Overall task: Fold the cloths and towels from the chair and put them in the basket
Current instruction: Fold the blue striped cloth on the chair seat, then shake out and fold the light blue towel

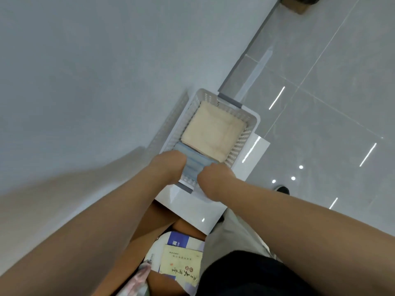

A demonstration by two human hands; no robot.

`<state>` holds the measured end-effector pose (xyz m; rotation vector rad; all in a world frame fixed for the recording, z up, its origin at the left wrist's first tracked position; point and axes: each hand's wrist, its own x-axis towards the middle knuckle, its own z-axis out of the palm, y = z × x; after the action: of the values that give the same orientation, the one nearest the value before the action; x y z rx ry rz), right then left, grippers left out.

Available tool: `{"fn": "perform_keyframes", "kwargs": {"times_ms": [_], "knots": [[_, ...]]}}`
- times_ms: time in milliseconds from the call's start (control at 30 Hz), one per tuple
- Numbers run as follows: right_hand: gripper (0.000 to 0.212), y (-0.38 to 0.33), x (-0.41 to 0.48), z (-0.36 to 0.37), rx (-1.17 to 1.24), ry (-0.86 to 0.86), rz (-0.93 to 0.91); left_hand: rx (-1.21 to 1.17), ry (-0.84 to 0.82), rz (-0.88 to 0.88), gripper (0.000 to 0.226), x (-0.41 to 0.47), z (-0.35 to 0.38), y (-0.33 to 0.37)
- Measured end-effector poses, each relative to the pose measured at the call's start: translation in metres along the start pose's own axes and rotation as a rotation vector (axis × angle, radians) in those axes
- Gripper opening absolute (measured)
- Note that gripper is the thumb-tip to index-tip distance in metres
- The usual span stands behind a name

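Both your left hand and right hand reach down, gripping the folded blue cloth at the basket's near end (beige towel lies just beyond). Your fingertips are hidden under it.

I see a perforated white plastic basket — soft matt beige cloth inside — on a glossy white surface; the floor tiles shine.

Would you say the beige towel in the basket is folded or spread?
Folded: the beige towel forms a compact square with layered edges in the basket.
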<state>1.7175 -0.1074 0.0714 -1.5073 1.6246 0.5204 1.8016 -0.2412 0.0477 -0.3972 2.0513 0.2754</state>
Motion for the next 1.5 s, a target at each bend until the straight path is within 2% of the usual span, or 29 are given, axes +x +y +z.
{"fn": "perform_keyframes", "kwargs": {"times_ms": [133,267,433,633,867,1100,1333,1500], "knots": [[0.008,0.022,-0.051,-0.027,0.081,0.083,0.039,-0.184,0.074,-0.033,0.021,-0.038,-0.030,0.016],[0.015,0.067,-0.093,-0.045,0.193,0.146,0.132,-0.246,0.168,-0.044,0.013,-0.060,-0.070,0.046],[0.033,0.158,-0.144,-0.062,0.450,0.234,0.274,-0.292,0.230,-0.012,0.021,-0.066,-0.146,0.103],[0.039,0.305,-0.215,-0.081,0.646,0.429,0.352,-0.292,0.379,-0.020,0.022,-0.046,-0.269,0.203],[0.041,0.481,-0.332,-0.112,0.615,0.588,0.353,-0.425,0.511,-0.034,0.027,-0.022,-0.409,0.351],[0.037,0.643,-0.412,-0.157,0.568,0.755,0.393,-0.394,0.645,0.024,0.017,0.026,-0.541,0.468],[0.037,0.826,-0.432,-0.199,0.611,0.806,0.454,-0.455,0.766,0.117,0.015,0.128,-0.691,0.549],[0.036,0.971,-0.438,-0.236,0.645,0.807,0.542,-0.528,0.728,0.186,0.015,0.221,-0.812,0.601]]}}
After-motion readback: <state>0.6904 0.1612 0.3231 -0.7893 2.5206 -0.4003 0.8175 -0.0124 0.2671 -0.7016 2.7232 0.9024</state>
